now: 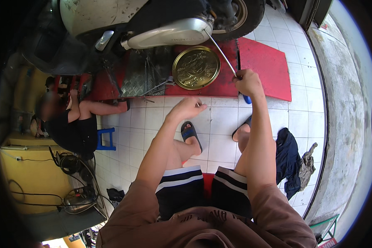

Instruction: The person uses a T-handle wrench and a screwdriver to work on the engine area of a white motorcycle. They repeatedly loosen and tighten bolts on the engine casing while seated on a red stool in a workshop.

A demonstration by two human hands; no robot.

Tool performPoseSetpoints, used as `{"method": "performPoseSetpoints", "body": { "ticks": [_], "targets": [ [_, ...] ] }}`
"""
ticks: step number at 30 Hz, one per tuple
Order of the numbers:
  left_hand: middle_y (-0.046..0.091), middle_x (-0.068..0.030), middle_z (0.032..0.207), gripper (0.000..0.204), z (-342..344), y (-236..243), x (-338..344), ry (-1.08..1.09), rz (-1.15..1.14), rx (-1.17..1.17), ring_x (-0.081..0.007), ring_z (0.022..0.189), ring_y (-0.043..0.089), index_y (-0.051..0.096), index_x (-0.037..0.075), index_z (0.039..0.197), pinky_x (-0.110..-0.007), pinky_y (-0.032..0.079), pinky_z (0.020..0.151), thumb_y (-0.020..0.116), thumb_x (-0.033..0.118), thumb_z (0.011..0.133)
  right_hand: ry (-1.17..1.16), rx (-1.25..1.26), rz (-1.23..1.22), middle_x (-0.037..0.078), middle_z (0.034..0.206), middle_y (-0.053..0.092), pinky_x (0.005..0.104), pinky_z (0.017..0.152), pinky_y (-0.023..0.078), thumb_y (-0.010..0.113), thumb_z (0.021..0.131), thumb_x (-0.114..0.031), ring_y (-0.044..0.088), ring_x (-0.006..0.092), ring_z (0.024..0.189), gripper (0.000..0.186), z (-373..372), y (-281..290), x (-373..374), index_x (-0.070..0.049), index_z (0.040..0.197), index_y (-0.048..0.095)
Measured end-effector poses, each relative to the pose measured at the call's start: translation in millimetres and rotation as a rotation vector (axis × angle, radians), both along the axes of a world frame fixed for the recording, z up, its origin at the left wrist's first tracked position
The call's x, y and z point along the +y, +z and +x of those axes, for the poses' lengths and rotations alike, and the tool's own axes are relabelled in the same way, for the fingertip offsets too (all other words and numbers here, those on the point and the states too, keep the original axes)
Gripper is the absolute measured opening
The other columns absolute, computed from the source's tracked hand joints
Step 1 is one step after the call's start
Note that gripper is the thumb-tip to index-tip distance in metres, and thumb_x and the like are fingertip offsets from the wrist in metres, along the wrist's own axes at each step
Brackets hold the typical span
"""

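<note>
My right hand [249,83] is closed around the near end of a long, thin-shafted metal tool [221,50]; its handle is hidden in my fist. The shaft slants up and left, its far tip at the silver engine cover [169,34] of a scooter. Close to the red platform's near edge, my left hand [187,109] hovers with curled fingers, thumb toward the right. Whatever it may hold is too small to make out. Beyond it, a round gold-coloured tray [196,67] with small parts on it rests on the red platform [263,66].
Metal tools, including a wrench [158,87], lie left of the tray by a treaded metal plate [142,73]. The scooter's wheel [239,20] is at the back. Another person [70,128] sits left, near a blue stool [106,139]. Dark cloth [288,159] lies right on the tiled floor.
</note>
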State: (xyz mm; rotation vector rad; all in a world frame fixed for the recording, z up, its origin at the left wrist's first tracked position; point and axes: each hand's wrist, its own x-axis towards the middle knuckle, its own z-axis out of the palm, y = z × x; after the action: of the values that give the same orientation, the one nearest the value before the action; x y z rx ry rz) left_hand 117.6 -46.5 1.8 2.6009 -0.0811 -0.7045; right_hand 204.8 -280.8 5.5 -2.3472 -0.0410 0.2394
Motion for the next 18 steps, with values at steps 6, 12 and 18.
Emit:
{"method": "performPoseSetpoints", "body": {
  "ticks": [6,12,18],
  "targets": [
    [0.065,-0.0195,0.109,0.037,61,-58,49,0.319,0.144,-0.057,-0.0343,0.106,0.061,0.066,0.002,0.108,-0.043,0.048,0.09,0.063,0.031,0.086,0.062,0.125,0.07,0.02,0.083,0.068,0.0386,0.075,0.052,0.062,0.077,-0.016,0.067,0.034,0.079,0.02,19,-20,-11,-0.009,0.093,0.073],
    [0.058,-0.0164,0.123,0.032,84,-93,54,0.264,0.073,-0.15,-0.0312,0.116,0.055,0.065,0.005,0.112,-0.041,0.045,0.094,0.063,0.023,0.086,0.173,0.123,-0.158,0.017,0.08,0.068,0.0388,0.073,0.051,0.062,0.075,-0.01,0.066,0.0315,0.076,0.017,17,-25,-14,-0.01,0.088,0.074],
    [0.047,-0.0106,0.135,0.037,74,-119,47,0.131,0.089,-0.198,-0.0301,0.125,0.046,0.062,0.007,0.118,-0.039,0.04,0.103,0.063,0.026,0.086,0.223,0.193,-0.146,0.017,0.084,0.069,0.0385,0.074,0.052,0.062,0.075,-0.009,0.067,0.0312,0.079,0.019,11,-28,-14,-0.009,0.089,0.074]
  ]
}}
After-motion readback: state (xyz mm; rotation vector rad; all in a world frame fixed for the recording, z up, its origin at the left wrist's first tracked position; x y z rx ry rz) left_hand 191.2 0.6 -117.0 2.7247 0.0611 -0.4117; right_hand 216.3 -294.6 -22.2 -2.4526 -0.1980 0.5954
